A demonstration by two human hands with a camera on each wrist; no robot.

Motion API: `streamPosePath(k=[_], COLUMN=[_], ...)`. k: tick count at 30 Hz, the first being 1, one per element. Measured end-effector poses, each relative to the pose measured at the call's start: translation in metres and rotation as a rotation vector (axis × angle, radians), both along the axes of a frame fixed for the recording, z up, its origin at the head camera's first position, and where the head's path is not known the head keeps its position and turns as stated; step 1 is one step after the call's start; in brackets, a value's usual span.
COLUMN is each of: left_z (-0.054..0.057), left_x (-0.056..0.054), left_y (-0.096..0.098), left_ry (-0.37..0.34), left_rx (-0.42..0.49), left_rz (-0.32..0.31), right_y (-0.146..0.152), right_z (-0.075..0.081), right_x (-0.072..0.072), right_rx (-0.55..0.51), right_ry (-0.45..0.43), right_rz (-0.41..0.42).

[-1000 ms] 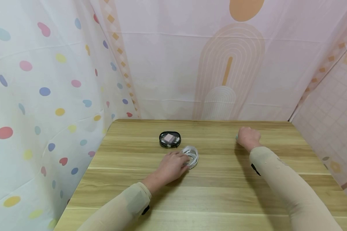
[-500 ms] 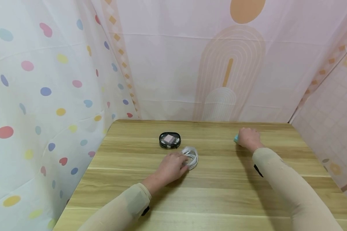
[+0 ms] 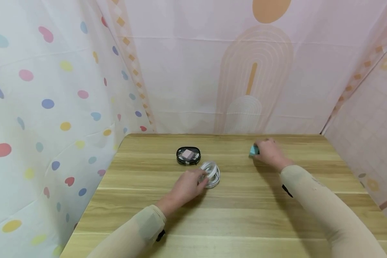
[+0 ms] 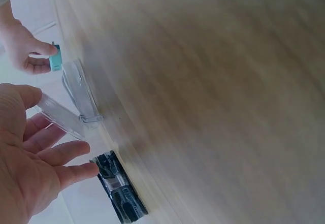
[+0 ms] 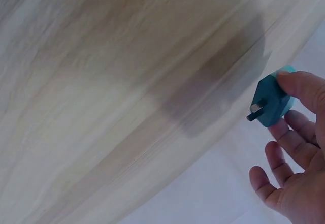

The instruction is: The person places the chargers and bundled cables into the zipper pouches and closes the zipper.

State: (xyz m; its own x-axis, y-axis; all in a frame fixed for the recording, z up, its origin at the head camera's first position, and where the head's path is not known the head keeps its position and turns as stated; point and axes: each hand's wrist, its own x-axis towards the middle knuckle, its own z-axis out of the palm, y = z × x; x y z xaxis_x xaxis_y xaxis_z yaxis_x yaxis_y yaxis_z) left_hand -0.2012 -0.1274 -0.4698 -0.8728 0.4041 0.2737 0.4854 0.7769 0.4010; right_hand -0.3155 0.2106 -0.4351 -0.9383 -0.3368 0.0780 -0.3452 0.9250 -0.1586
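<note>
My left hand (image 3: 186,185) pinches the raised lid (image 4: 60,115) of a clear plastic case (image 4: 84,93), which sits on the table. A coiled white cable (image 3: 215,181) lies in that case. In the left wrist view the lid stands tilted up from its hinge, with the thumb on one side and fingers on the other. Toward the back right, my right hand (image 3: 271,154) holds a teal plug charger (image 5: 272,100) between thumb and fingers, above the table. Its metal prongs show in the right wrist view, while the ring and little fingers are loosely curled.
A small black-rimmed clear pouch (image 3: 188,161) stands just behind the cable case, with a pink block (image 3: 187,154) showing in it. The wooden table (image 3: 232,222) ends at a patterned curtain (image 3: 180,71) at the back and another curtain (image 3: 48,143) on the left.
My right hand has moved left with the teal charger, which now shows more. My left hand has raised the lid of the cable case; the pouch stays put.
</note>
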Motion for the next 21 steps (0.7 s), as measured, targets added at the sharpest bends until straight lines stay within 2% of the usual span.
streamPosePath(k=[6,14,21], left_z=[0.002,0.003,0.004], left_x=[-0.001,0.001,0.001], left_y=[-0.001,-0.001,-0.002], left_ry=[-0.075,-0.154,-0.15], left_rx=[0.048,0.159,0.201], left_rz=[0.031,0.071,0.074], right_y=[-0.021,-0.062,-0.091], right_z=[-0.001,-0.002,-0.011], right_x=[0.008,0.028,0.046], right_rx=[-0.014,-0.005,0.001], right_ry=[0.036,0.098,0.267], right_rz=[0.115,0.301,0.504])
